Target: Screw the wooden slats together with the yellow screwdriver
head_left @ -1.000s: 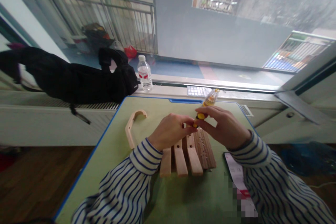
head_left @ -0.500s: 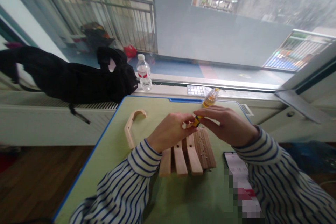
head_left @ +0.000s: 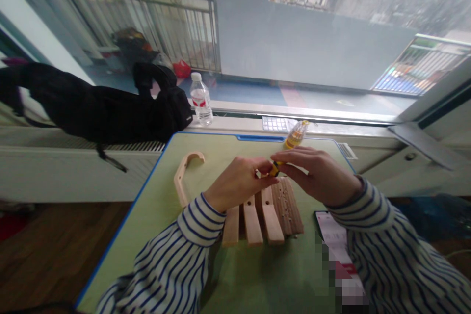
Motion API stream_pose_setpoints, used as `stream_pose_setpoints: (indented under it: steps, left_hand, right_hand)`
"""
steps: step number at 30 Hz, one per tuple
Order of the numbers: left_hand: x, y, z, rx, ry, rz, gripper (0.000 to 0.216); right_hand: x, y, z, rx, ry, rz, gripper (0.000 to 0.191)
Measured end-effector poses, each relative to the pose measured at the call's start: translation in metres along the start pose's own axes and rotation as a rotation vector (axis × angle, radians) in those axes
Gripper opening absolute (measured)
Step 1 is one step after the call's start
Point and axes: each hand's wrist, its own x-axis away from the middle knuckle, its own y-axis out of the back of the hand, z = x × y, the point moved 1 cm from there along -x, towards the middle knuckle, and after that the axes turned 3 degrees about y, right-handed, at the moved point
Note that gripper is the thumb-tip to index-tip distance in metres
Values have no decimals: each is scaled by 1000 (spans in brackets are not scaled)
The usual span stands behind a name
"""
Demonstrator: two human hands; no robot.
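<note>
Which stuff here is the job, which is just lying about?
Likely the job:
yellow-and-black piece
light wooden slats
dotted wooden block
curved wooden piece, set apart

Likely lying about:
phone
black bag
water bottle
clear-and-yellow container (unsure)

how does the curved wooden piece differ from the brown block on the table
The curved wooden piece bends like a hook; the brown block has straight sides. The curved wooden piece is paler than the brown block. The curved wooden piece lies apart; the brown block sits beside pale slats. Both are on the green tabletop.
</note>
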Motion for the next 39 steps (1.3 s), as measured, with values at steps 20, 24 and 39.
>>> stream_pose_setpoints:
  steps: [20,24,39]
  left_hand:
    - [1,2,-1,18,-48,71,27]
    - [2,3,-1,-11,-5,37,29]
    - [3,3,-3,10,76,23,26]
  right_hand:
    - [1,-14,-4,158,-61,-137,24]
    - [1,-14,-3,143,-71,-132,23]
    - [-1,1,7,9,13,15,26]
